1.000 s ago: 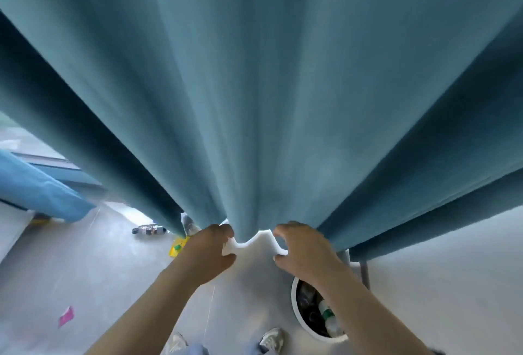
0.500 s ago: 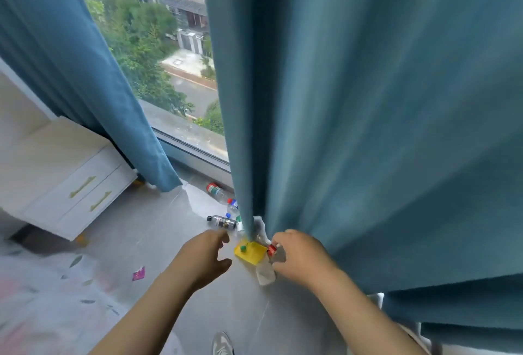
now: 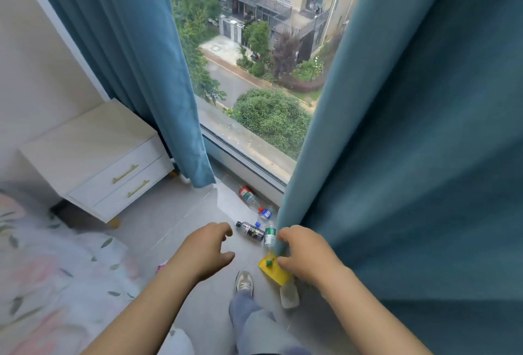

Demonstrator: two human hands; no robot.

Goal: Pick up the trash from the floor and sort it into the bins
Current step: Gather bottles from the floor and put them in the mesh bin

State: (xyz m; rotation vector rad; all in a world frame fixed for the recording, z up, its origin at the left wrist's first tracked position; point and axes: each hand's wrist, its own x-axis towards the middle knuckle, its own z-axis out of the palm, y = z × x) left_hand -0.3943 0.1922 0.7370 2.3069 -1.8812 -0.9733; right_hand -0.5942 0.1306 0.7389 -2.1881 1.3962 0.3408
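1. Teal cloth fills my right side: the right curtain [image 3: 410,156] hangs down to the floor [image 3: 169,219]. My right hand [image 3: 307,258] pinches its inner edge between curled fingers and thumb.
2. My left hand [image 3: 205,253] hovers above the floor with its fingers loosely bent and apart, holding nothing.
3. The trash lies on the floor below the window [image 3: 254,57], in the gap between the two curtains.
4. A red-label bottle [image 3: 246,195] lies on its side closest to the window frame, with a blue-cap bottle [image 3: 264,213] just beside it on my side.
5. A dark bottle [image 3: 251,230] lies on its side beyond my hands. Its far end meets a green-label bottle [image 3: 270,237] that sits against the curtain edge, right by my right fingertips.
6. A yellow pack [image 3: 273,269] lies flat, partly hidden under my right hand, with a small green bit on top.
7. A clear tub [image 3: 289,296] rests just beside the pack's near corner, by the curtain hem.
8. A pink scrap [image 3: 162,267] peeks out from behind my left wrist.
9. My shoe [image 3: 244,282] stands on the floor between my arms, near the yellow pack.
10. A white nightstand [image 3: 93,153] with two gold-handled drawers stands at the left by the left curtain [image 3: 135,57], and a flowered bed [image 3: 42,269] fills the lower left corner.
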